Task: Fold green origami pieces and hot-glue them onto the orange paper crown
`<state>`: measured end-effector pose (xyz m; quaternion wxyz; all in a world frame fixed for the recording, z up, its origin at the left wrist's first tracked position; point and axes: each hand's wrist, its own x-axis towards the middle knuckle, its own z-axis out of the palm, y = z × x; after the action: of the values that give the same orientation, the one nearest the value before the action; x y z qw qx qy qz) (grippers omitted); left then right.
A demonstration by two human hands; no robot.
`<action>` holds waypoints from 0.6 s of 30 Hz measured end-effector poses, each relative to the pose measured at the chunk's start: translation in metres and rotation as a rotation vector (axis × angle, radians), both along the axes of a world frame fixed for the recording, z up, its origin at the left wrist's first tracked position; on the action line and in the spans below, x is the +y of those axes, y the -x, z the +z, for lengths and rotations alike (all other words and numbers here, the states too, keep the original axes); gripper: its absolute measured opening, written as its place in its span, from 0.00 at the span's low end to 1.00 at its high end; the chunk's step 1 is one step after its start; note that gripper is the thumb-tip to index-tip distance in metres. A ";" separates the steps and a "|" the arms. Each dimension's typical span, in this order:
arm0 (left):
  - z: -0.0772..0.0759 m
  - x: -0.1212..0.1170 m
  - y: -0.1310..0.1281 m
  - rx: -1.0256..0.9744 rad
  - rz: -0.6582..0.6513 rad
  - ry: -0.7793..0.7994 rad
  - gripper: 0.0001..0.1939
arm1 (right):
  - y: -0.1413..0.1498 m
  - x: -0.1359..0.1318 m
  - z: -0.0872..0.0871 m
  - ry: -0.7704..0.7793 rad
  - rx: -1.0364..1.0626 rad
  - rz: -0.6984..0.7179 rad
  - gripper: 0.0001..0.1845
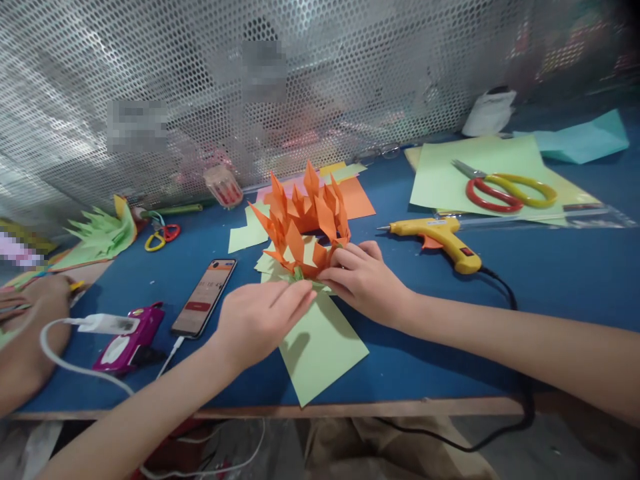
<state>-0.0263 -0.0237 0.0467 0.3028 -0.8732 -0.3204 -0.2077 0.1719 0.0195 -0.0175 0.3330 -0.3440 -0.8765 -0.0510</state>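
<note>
An orange folded-paper ring with pointed petals (295, 241) stands over light green paper sheets near the middle of the table. My right hand (367, 280) has its fingers closed on the ring's near right side. At the front of the ring, my left hand (265, 317) is closed, its fingertips at a small green folded-paper piece (299, 273). The fingers partly hide that piece and the ring's lower edge. Below both hands lies a light green square sheet (325, 347).
To the right lie a yellow glue gun (443, 240) with a black cord, and scissors (510, 190) on green sheets. Leftward are a phone (205, 297), a purple device (130, 340), small scissors (163, 237) and green folded paper (103, 233). Another person's hand (43, 320) rests at far left.
</note>
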 end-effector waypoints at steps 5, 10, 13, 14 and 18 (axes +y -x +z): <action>-0.032 0.016 -0.001 0.040 -0.019 -0.011 0.07 | 0.002 0.001 -0.001 -0.003 -0.039 -0.025 0.13; -0.039 0.023 0.000 0.050 0.027 0.014 0.08 | 0.003 0.002 -0.001 0.002 -0.068 -0.021 0.11; -0.041 0.023 0.002 0.056 0.037 0.028 0.08 | 0.004 0.002 -0.001 0.015 -0.070 -0.023 0.11; -0.041 0.024 0.002 0.055 0.038 0.032 0.09 | 0.004 0.002 -0.001 0.021 -0.068 -0.025 0.11; -0.044 0.025 0.003 0.044 0.046 0.039 0.08 | 0.005 0.001 -0.002 0.044 -0.054 -0.031 0.08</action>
<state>-0.0294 0.0010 0.0030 0.2973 -0.8758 -0.3375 -0.1751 0.1668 0.0204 -0.0195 0.3008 -0.3632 -0.8806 -0.0462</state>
